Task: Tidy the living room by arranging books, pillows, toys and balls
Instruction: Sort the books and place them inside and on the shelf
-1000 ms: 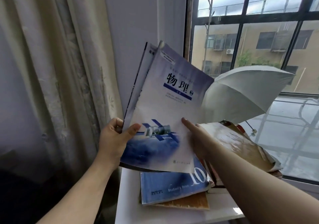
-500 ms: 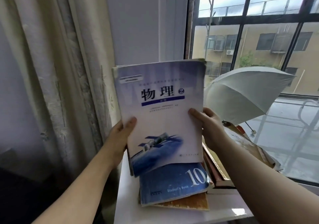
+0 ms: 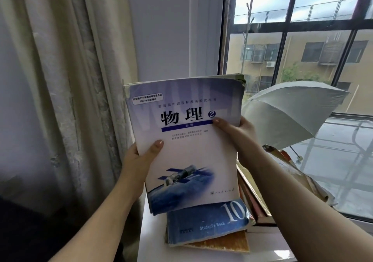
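Observation:
A pale blue and white physics textbook [image 3: 187, 140], with other books stacked behind it, stands upright in front of me. My left hand [image 3: 139, 160] grips its left edge, thumb on the cover. My right hand [image 3: 238, 134] grips the right edge, thumb across the cover near the title. Below it a blue student's book marked 10 [image 3: 205, 223] lies flat on an orange book [image 3: 224, 243]. More books [image 3: 256, 199] lie stacked to the right, partly hidden by my right arm.
The books rest on a white ledge [image 3: 153, 249] beside a window [image 3: 302, 60]. A cream curtain [image 3: 60, 80] hangs at the left. An open white umbrella [image 3: 290, 112] sits outside the glass at the right.
The held books have gone from tilted and fanned to upright and squared together. My right hand moved from touching the cover to gripping the right edge, higher up.

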Motion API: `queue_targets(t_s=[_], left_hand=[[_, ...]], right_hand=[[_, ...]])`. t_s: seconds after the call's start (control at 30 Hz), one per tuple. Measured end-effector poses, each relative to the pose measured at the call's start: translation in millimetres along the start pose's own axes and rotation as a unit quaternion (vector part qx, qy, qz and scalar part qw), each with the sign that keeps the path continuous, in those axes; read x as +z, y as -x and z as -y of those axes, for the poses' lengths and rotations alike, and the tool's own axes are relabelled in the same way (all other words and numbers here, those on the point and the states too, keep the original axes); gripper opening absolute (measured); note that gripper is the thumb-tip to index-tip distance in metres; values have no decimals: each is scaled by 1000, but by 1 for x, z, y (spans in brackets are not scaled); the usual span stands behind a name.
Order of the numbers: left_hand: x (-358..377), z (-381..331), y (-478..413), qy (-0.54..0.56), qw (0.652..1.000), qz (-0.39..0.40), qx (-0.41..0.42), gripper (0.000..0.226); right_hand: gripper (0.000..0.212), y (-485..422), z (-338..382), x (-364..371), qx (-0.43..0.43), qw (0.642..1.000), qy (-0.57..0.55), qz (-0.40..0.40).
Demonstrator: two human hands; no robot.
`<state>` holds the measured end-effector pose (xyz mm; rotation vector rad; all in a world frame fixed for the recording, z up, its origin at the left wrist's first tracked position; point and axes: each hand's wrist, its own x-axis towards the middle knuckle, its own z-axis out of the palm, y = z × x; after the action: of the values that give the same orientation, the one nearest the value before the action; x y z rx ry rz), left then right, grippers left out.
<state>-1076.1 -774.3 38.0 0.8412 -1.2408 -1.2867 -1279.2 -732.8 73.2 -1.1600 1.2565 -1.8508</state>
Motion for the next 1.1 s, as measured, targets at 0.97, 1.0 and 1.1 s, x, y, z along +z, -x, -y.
queue_targets(t_s=[0.97,1.0,1.1], left_hand=[[7,-4,29,-24,998,-18,-56,9],[6,-3,32,-25,998,-23,-52,12],[12,-12,60,-30,998,-43,-22,11]], right_hand=[[11,51,-2,-9,109,989,97,-23],[12,54,-2,-8,112,989,99,-17],[12,74,13,-15,97,990,105,-2]])
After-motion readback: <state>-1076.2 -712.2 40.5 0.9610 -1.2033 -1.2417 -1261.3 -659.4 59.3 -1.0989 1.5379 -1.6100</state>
